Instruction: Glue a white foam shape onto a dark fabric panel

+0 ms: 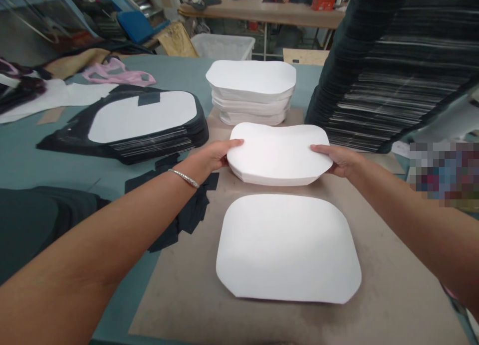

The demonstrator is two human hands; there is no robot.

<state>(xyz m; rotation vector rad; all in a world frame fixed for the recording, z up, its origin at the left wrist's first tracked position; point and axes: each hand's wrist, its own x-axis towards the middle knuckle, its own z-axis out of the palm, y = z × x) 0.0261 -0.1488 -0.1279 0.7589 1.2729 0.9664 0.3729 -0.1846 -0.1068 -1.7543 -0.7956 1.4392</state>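
Observation:
Both hands grip a thin stack of white rounded sheets (279,153) by its two ends. My left hand (222,153) is closed on the left end, thumb on top. On the right end, my right hand (333,158) is closed the same way, with its fingers underneath. The stack sags slightly along its far edge. Nearer to me, a white rounded piece (288,248) lies flat on the brown board (187,295). Beyond my hands stands a taller pile of white sheets (252,78).
Left are a black stack topped by a white shape (145,115), dark fabric scraps (187,210) and dark pieces (33,220). A tall black stack (392,71) leans at right. Behind are a plastic bin (224,47) and another table (262,13) with a person's hands.

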